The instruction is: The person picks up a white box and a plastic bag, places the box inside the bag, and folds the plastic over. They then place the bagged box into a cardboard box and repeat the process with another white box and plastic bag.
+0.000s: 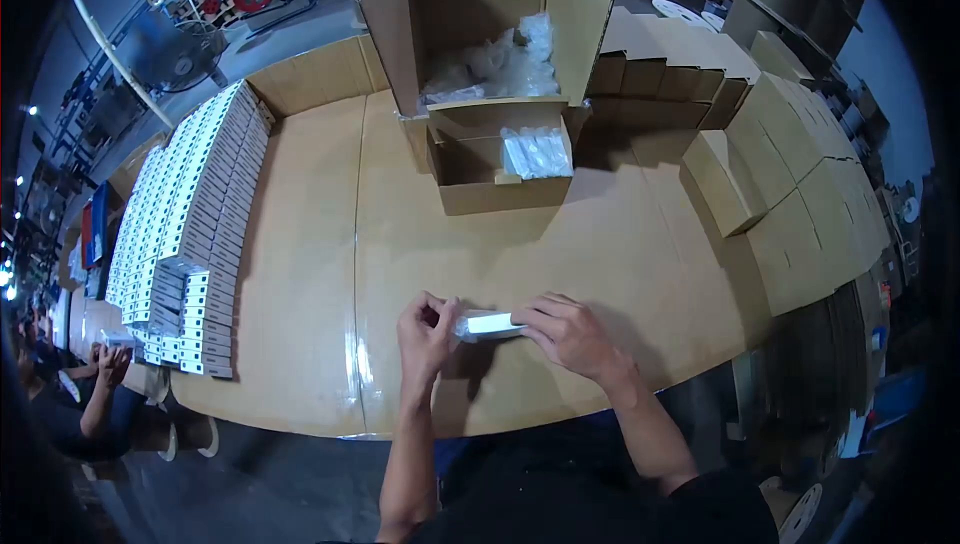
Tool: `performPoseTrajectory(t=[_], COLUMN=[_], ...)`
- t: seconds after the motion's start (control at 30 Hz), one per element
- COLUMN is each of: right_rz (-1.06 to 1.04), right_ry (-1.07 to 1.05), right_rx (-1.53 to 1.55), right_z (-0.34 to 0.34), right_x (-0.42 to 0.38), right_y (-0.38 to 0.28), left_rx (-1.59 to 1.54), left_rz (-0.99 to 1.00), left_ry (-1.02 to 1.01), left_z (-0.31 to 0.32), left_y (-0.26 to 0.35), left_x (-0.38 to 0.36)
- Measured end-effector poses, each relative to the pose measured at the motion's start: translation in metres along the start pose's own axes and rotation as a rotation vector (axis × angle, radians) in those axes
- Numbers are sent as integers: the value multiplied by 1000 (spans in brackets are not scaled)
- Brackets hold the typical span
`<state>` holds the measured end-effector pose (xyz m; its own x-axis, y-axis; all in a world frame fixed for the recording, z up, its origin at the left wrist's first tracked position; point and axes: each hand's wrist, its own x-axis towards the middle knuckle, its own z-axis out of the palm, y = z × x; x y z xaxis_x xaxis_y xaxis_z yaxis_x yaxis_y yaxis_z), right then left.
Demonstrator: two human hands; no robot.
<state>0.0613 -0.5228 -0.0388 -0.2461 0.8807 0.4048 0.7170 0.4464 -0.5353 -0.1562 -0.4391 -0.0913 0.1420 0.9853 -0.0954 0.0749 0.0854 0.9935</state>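
Note:
A small white box [491, 324] lies level between my two hands, just above the near part of the cardboard-covered table [310, 274]. Clear plastic wrap [461, 328] shows at its left end. My left hand [427, 336] pinches the plastic there with thumb and fingers. At the other end, my right hand [568, 332] has its fingers closed around the box. Straight ahead stands a low open carton [505, 197], with several plastic-wrapped white boxes [537, 153] in its right side.
Many white boxes [190, 214] are stacked along the left edge. A tall open carton [480, 4] with clear plastic bags [505, 64] stands behind the low carton. Brown cartons [800, 194] line the right side. Another person's hand [110, 364] is at far left.

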Motion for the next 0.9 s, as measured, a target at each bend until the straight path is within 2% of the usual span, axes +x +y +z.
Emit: performPoseTrajectory(t=[0.03, 0.13, 0.17, 0.27, 0.37, 0.47, 0.5, 0.57, 0.67, 0.8, 0.9], right_rz=[2, -10, -23, -25, -62, 9, 67, 179, 108, 141, 157], right_ry=[-6, -31, -44, -102, -51, 161, 295, 559, 719, 711, 659], right_rx=[10, 40, 53, 31, 59, 33, 31, 33, -138, -180, -328], right_z=[-1, -6, -7, -10, -11, -29, -32, -32, -19, 10, 15], right_x=[1, 4, 7, 11, 18, 47, 60, 90, 130, 147, 150], right_y=[1, 2, 2, 3, 9, 15, 20, 34, 58, 75, 83], left_rx=[36, 344, 388, 534, 396, 472, 480, 434, 558, 796, 885], left_rz=[177, 715, 679, 581, 431, 487, 501, 368, 408, 469, 461], left_ry=[54, -120, -334, -517, -436, -121, -54, 61, 245, 450, 613], left_z=[0, -6, -9, -12, -22, -44, -59, -84, -133, -203, -247], left_y=[11, 57, 61, 50, 33, 44, 33, 40, 34, 49, 57], left_x=[-2, -10, -10, -5, 0, -4, -3, -14, -21, -34, -36])
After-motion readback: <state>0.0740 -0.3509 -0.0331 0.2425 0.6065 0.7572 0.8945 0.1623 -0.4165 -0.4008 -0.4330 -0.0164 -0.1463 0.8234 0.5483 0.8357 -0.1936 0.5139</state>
